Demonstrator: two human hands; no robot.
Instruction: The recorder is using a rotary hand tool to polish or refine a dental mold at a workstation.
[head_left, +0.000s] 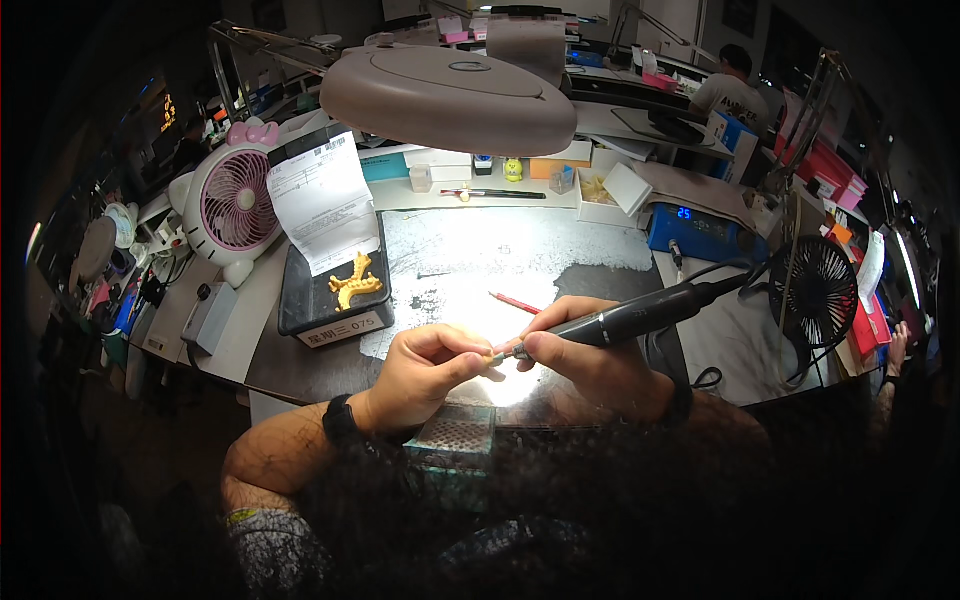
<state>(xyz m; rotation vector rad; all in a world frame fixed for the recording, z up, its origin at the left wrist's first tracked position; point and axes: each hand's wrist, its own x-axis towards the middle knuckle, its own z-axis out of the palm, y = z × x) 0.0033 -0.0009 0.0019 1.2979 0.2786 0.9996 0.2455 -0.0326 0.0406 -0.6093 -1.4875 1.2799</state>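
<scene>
My right hand [590, 365] grips a black rotary handpiece [640, 312], its cord running off to the right. The metal tip points left, toward the fingertips of my left hand [430, 370]. Thumb and fingers of that hand are pinched together at a tiny piece beside the tip, too small and glare-washed to name. Both hands hover over the bright front of the bench. To the left, a black tray [300, 322] holds yellow jaw-shaped dental models [357, 283] and a printed paper slip [318, 205]. A red pencil [514, 302] lies just beyond my hands.
A large lamp head [450, 100] hangs low over the bench. At left stands a pink-and-white fan [232, 205]; at right, a blue control box [700, 232] and a small black fan [812, 290]. Brushes [495, 194] and an open white box [605, 205] lie behind. A perforated box [452, 432] sits below my hands.
</scene>
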